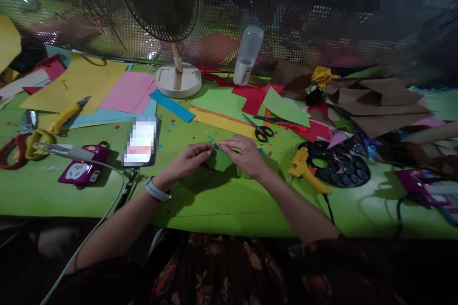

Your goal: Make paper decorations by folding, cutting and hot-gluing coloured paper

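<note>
Near the middle of the green table, my left hand point(192, 158) and my right hand point(244, 156) meet with thumbs and fingers pinched together. Between them is a piece of green paper point(222, 161), its upper edge at my fingertips. Its outline blends into the green tabletop, so its full shape is hard to make out. A pale watch band circles my left wrist. Black-handled scissors point(263, 132) lie just beyond my right hand. Right of that forearm rests a yellow hot glue gun point(304, 170).
A phone point(140, 142) and a purple power socket point(84, 167) are on the left, with large scissors point(17, 147) and a yellow cutter point(67, 116). Behind stand a fan point(178, 78) and a bottle point(248, 57). A black palette point(343, 164) and coloured paper sheets lie around; a white cable crosses my left arm.
</note>
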`<state>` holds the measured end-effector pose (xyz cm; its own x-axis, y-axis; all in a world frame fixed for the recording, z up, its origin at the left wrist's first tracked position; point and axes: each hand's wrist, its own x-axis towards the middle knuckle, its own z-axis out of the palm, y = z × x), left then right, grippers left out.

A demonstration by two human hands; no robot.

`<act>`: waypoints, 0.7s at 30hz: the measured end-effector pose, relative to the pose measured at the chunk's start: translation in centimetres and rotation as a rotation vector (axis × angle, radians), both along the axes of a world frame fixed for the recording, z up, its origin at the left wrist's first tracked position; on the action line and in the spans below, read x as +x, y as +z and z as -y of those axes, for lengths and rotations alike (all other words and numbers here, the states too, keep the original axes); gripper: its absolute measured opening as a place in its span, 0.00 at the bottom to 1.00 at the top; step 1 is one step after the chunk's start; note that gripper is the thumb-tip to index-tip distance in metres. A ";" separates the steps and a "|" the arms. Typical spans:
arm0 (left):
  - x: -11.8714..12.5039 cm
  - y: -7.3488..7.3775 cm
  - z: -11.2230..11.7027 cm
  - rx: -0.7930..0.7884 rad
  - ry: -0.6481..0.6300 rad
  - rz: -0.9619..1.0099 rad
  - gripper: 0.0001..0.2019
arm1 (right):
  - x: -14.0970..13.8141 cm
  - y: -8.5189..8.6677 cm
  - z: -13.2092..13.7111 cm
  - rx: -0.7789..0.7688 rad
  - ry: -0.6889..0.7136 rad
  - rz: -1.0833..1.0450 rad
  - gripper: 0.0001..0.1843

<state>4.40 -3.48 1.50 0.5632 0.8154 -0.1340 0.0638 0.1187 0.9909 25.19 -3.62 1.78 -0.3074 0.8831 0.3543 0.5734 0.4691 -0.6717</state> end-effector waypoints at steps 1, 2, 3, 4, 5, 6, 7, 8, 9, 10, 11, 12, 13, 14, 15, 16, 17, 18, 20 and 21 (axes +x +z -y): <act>0.0 0.0 0.0 0.006 0.000 -0.002 0.16 | 0.0 0.0 0.0 -0.003 0.004 -0.003 0.09; -0.1 0.0 0.0 0.010 -0.001 -0.005 0.16 | 0.0 0.0 0.0 -0.006 0.006 -0.004 0.09; -0.1 -0.1 0.0 0.011 -0.003 -0.005 0.15 | 0.0 0.0 0.0 -0.008 0.008 -0.004 0.09; -0.1 -0.1 -0.1 0.011 -0.006 -0.003 0.15 | 0.0 0.0 0.0 -0.009 0.009 -0.003 0.09; -0.1 -0.1 -0.1 0.010 -0.009 0.001 0.15 | -0.1 0.0 0.0 -0.008 0.008 -0.003 0.09; -0.1 -0.1 -0.1 0.012 -0.011 0.005 0.15 | -0.1 0.0 0.1 -0.005 0.005 -0.001 0.09; -0.1 -0.1 -0.1 0.015 -0.011 0.006 0.15 | -0.1 0.0 0.1 -0.004 0.002 0.000 0.09; -0.1 -0.1 -0.1 0.017 -0.009 0.006 0.15 | -0.2 -0.1 0.0 -0.007 -0.001 -0.004 0.09; 0.0 -0.1 -0.1 0.016 -0.004 0.005 0.15 | -0.2 -0.1 0.0 -0.019 -0.003 -0.017 0.09; 0.0 -0.1 -0.1 0.008 0.005 0.004 0.15 | -0.1 -0.1 0.0 -0.042 -0.003 -0.039 0.10; 0.1 -0.1 -0.1 -0.006 0.017 0.006 0.15 | -0.1 0.0 0.0 -0.073 -0.003 -0.065 0.10; 0.1 -0.2 -0.1 -0.024 0.035 0.010 0.16 | 0.0 0.1 0.0 -0.106 -0.001 -0.085 0.11; 0.2 -0.4 -0.1 -0.042 0.059 0.013 0.16 | 0.1 0.3 0.0 -0.137 -0.001 -0.086 0.11; 0.2 -0.5 -0.1 -0.058 0.090 0.014 0.16 | 0.3 0.6 0.0 -0.161 -0.006 -0.059 0.12; 0.2 -0.7 -0.1 -0.070 0.128 0.017 0.17 | 0.5 0.8 0.0 -0.178 -0.014 -0.007 0.13; 0.1 -1.0 -0.1 -0.079 0.172 0.023 0.17 | 0.6 1.1 0.0 -0.187 -0.025 0.056 0.13; 0.1 -1.2 -0.1 -0.083 0.219 0.031 0.17 | 0.8 1.4 0.0 -0.196 -0.030 0.112 0.14; 0.1 -1.4 -0.1 -0.078 0.261 0.036 0.17 | 0.9 1.6 0.1 -0.205 -0.030 0.155 0.13; 0.1 -1.7 -0.2 -0.039 0.289 0.025 0.16 | 0.9 1.9 0.1 -0.209 -0.018 0.187 0.12; 0.1 -1.8 -0.3 -0.006 0.278 0.008 0.16 | 0.9 2.0 0.2 -0.200 -0.004 0.188 0.11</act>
<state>4.54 -3.22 -0.27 0.3187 0.9382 -0.1352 0.0198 0.1360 0.9905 26.06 -3.80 3.73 -0.3474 0.9313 0.1097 0.6988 0.3351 -0.6320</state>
